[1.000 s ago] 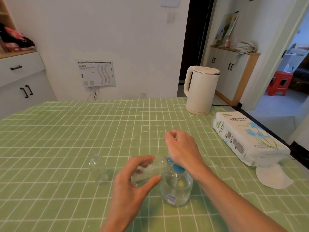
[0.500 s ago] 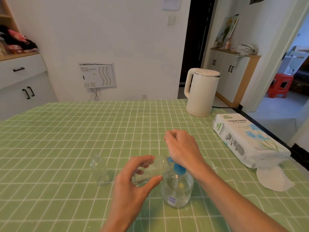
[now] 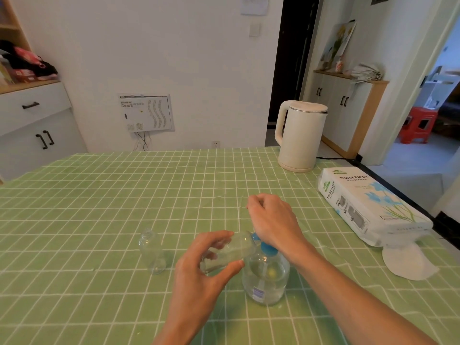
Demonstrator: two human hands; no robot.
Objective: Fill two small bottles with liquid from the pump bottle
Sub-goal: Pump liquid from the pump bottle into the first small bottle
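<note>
A clear pump bottle [image 3: 265, 280] with a blue pump top stands on the green checked tablecloth, partly filled with clear liquid. My right hand [image 3: 272, 221] lies over the pump top, fingers curled, and hides the nozzle. My left hand [image 3: 199, 272] grips a small clear bottle [image 3: 230, 252], tilted nearly on its side with its mouth at the pump. A second small clear bottle [image 3: 150, 250] stands upright and uncapped to the left, untouched.
A white electric kettle [image 3: 300, 135] stands at the table's far right. A pack of tissue paper [image 3: 368, 207] lies along the right edge with a white round pad [image 3: 408, 262] in front of it. Cabinets line the walls beyond.
Both hands and the bottles hold nearly the same places; only the camera view shifts slightly.
</note>
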